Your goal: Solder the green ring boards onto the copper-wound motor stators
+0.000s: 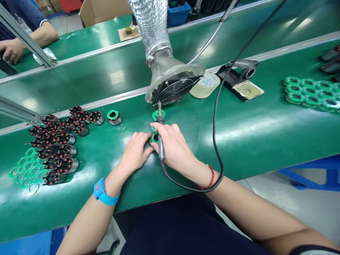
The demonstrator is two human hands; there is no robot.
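My right hand [174,146] is closed around the grey handle of a soldering iron [161,142], whose tip points away from me. At its fingertips is a motor stator with a green ring board [154,137], partly hidden by the fingers and the iron. My left hand [136,151] grips that stator from the left between thumb and fingers. Just beyond, another green ring board [156,114] lies partly behind the iron; whether it sits on a stator I cannot tell. Farther left stands a copper-wound stator topped with a green ring board [114,116].
Several bare stators [61,138] stand left, beside loose green ring boards [30,167]. A fume extractor grille [177,89] hangs ahead. Behind are a tape roll [204,86] and an iron stand [240,76]. More green boards [311,93] lie right. Across the partition is another person's hand [11,50].
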